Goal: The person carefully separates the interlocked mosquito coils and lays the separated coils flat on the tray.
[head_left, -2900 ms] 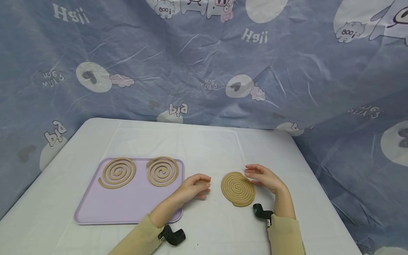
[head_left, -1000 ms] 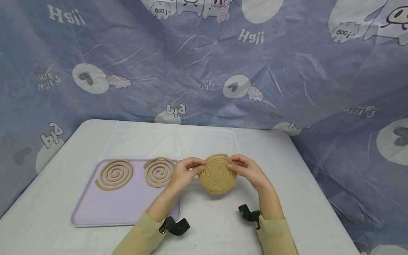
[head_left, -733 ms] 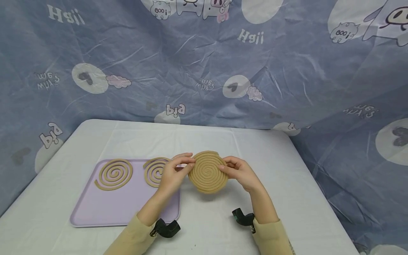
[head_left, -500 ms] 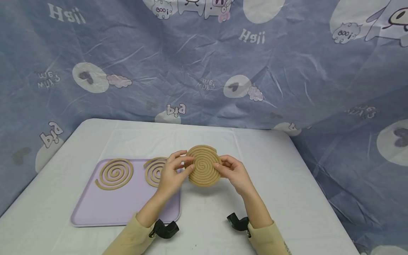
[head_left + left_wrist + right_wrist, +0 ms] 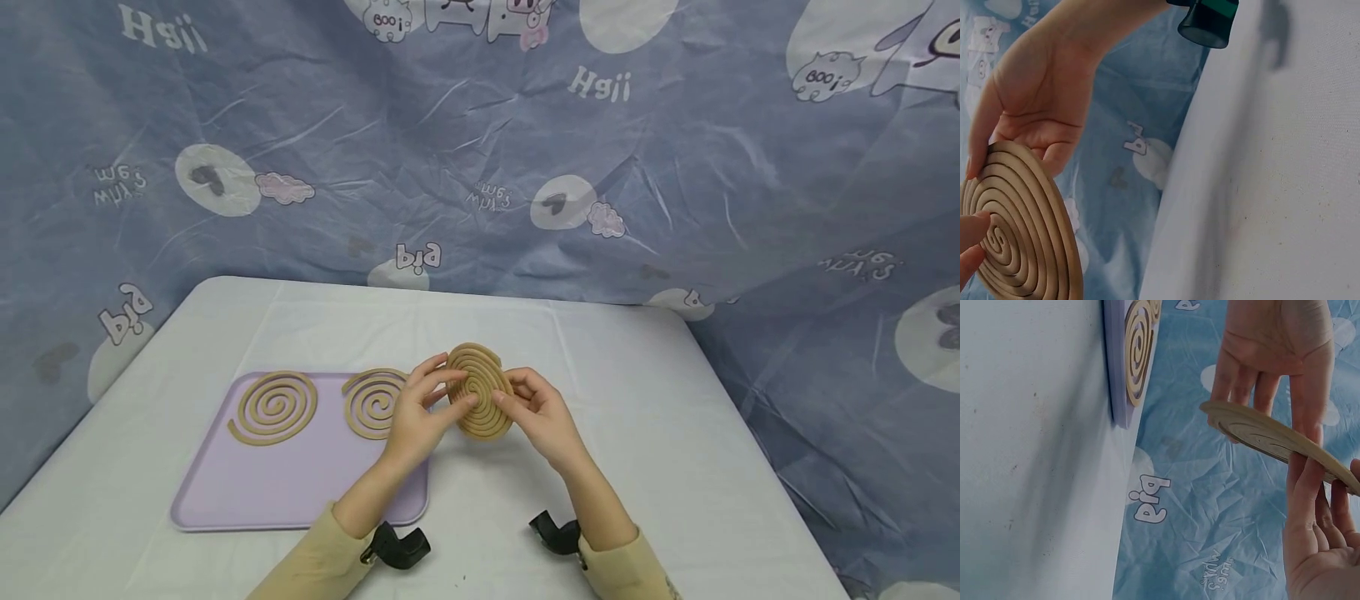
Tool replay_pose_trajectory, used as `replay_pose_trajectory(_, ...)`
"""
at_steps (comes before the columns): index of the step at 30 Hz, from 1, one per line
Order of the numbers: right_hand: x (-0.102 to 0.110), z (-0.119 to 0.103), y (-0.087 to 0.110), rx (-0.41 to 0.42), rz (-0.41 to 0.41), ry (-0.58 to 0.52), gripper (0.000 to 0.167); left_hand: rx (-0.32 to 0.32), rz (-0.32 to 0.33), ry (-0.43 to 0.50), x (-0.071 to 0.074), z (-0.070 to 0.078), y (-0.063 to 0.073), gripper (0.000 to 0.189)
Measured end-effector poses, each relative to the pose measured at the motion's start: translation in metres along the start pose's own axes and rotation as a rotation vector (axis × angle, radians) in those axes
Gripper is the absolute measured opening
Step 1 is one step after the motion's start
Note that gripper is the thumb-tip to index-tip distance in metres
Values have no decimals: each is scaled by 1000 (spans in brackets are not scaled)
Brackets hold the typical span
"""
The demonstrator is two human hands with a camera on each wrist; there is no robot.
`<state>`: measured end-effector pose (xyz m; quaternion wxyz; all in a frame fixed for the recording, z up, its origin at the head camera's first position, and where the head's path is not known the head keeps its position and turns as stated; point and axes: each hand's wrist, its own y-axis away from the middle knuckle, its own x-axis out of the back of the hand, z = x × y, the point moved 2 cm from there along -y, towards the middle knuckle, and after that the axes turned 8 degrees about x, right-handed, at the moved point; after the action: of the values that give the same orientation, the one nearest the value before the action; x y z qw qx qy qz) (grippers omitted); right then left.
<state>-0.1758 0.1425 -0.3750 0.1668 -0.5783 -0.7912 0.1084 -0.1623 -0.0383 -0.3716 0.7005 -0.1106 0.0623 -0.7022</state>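
Note:
In the head view a tan mosquito coil (image 5: 483, 423), a tightly wound flat spiral disc, is raised above the table and tilted to face partly sideways. My right hand (image 5: 547, 425) pinches its right edge, thumb on the near face and fingers behind. My left hand (image 5: 412, 421) holds its left side, thumb and a finger over the near face. In the left wrist view the coil (image 5: 1029, 240) shows its double spiral centre, fingertips of the left hand on it. The right wrist view has the coil (image 5: 1254, 431) nearly edge-on between both hands.
A lilac tray (image 5: 285, 492) lies on the left of the white-covered table (image 5: 675, 467). It bears two loose single coils, a left one (image 5: 306, 408) and a right one (image 5: 367, 432) partly behind my left hand. A blue printed cloth (image 5: 480, 142) hangs behind the table.
Both hands took up the coil from the table's right and brought it left, near the tray. Over the last half second it has turned more edge-on, and the left fingers reach further over its face.

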Motion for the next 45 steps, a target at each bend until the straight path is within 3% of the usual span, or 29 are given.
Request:
replay_pose_trajectory(9,-10,0,2,76,-28,18,27,-55,-12,27,-3,1,1,30)
replay_pose_trajectory(16,-10,0,2,125,-50,42,24,-87,-127,159,-3,-12,-4,31)
replay_pose_trajectory(20,-8,1,1,175,-47,33,23,-75,-164,178,-3,-26,-7,32)
replay_pose_trajectory(27,-9,3,2,262,27,53,31,-85,-232,151,-2,-28,-7,31)
replay_pose_trajectory(34,-8,5,2,204,75,59,32,-65,-287,150,-2,-30,-9,31)
replay_pose_trajectory(37,-8,7,2,183,83,64,33,-55,-286,156,-2,-30,-9,31)
replay_pose_trajectory(45,-8,10,1,171,60,47,33,-53,-214,133,-4,-34,-8,28)
